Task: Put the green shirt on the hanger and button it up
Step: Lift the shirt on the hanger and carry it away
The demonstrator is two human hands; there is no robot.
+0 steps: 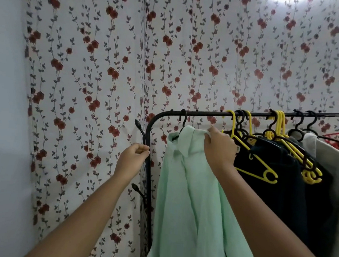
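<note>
Two hands reach up. Right hand (219,146) pinches the green shirt (190,189) near its collar; left hand (134,156), fingers loosely curled and apparently empty, is beside the rack post (148,166). That shirt hangs on a black hanger (183,117) from the rail (205,112), left of dark clothes (277,174) and yellow hangers (252,153), before floral wallpaper (109,65).

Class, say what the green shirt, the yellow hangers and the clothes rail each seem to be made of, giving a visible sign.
Green shirt: soft matte woven cloth, probably cotton; it drapes in folds.
Yellow hangers: likely moulded plastic; uniform bright colour, slight gloss.
Clothes rail: seemingly black-painted metal tube; thin, rigid, smoothly bent corner.
</note>
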